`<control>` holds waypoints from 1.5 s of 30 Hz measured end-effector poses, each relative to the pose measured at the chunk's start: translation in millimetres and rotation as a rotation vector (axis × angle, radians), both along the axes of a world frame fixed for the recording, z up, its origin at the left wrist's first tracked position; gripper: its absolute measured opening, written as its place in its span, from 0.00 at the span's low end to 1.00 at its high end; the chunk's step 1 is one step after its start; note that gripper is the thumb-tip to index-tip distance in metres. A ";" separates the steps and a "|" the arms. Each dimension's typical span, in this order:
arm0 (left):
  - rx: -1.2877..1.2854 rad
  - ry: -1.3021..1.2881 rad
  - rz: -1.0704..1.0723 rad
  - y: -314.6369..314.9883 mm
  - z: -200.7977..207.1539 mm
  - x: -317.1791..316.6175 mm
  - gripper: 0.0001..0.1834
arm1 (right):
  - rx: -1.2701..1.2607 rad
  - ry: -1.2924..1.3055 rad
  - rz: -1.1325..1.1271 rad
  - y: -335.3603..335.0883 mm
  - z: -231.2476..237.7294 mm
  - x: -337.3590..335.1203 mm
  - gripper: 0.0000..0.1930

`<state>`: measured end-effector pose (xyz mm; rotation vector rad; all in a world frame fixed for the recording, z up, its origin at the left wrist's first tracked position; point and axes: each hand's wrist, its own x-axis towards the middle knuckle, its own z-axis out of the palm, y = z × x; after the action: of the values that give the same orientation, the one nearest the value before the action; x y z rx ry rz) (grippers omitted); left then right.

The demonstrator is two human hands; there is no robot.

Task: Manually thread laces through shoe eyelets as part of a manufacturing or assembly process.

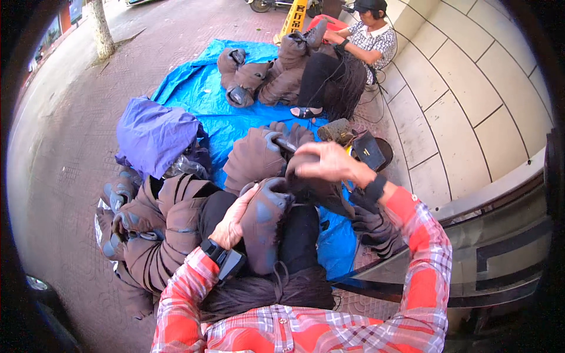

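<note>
Across my lap lies a brown shoe upper [262,226] with blue-grey patches. My left hand [232,220] is closed on its side, thumb on top. Smeared by motion, my right hand [329,163] is bent over a darker brown piece [318,191], seemingly another part of the upper, its fingers at the top edge. Just beyond stands a nested stack of brown uppers [253,159]. A longer nested row of uppers [153,253] lies by my left leg. Dark cords [271,294] hang in a thick bundle over my lap.
A blue tarp [218,132] covers the paving. On it rests a purple cloth bundle [156,135]. To the right are a short log-like block [335,130] and a black bag [369,152]. Another person [374,44] sits ahead beside more uppers [282,79], against a tiled wall [459,94].
</note>
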<state>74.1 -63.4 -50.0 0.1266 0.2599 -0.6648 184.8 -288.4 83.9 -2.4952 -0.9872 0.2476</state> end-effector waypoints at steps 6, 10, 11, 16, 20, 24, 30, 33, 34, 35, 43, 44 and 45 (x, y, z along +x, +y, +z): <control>0.320 -0.246 0.169 -73.6 36.8 -36.9 0.16 | -0.281 0.299 -0.225 19.5 -12.4 48.3 0.30; 0.382 -0.344 0.284 -98.6 63.2 -17.2 0.12 | -0.530 0.445 0.069 49.6 41.3 30.5 0.34; 0.368 -0.361 0.347 -108.9 72.8 -13.9 0.11 | -0.532 0.446 0.054 48.9 44.7 36.1 0.34; 0.356 -0.380 0.363 -143.5 58.4 8.6 0.15 | -0.465 0.349 0.042 38.5 23.0 34.3 0.30; 0.541 -0.721 -0.134 -98.8 23.8 0.8 0.21 | -0.302 0.066 0.150 -3.1 0.0 -17.1 0.45; 1.887 -1.347 0.474 14.8 14.1 3.9 0.20 | -0.290 -0.405 0.118 -27.5 -39.1 -43.7 0.42; 1.743 -1.354 -0.452 42.3 -47.6 85.2 0.29 | -0.089 -0.576 -0.029 -19.9 -96.0 5.8 0.35; 1.512 -1.318 -0.562 42.5 -53.7 112.5 0.28 | -0.032 -0.585 -0.045 -9.3 -95.6 20.8 0.34; 1.459 -1.360 -0.590 42.3 -49.0 120.2 0.29 | -0.045 -0.598 -0.074 -10.9 -100.7 16.5 0.33; 1.490 -1.384 -0.732 45.3 -45.1 121.6 0.30 | -0.057 -0.613 -0.100 -11.7 -105.1 12.0 0.32; 2.053 -0.942 -0.059 27.6 -16.0 41.6 0.23 | 0.269 -0.302 0.151 60.6 -124.4 -54.7 0.11; 2.159 -0.950 -0.038 16.2 -15.8 20.7 0.23 | 0.100 -0.350 0.148 62.5 -145.5 -45.7 0.09; 2.274 -0.944 -0.015 9.0 -17.9 -0.9 0.24 | 0.073 -0.294 0.207 64.3 -155.0 -38.3 0.10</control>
<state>73.2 -54.4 -67.9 2.5276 -0.0343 0.0516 146.5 -224.1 -71.1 -2.4075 -1.3493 -0.0960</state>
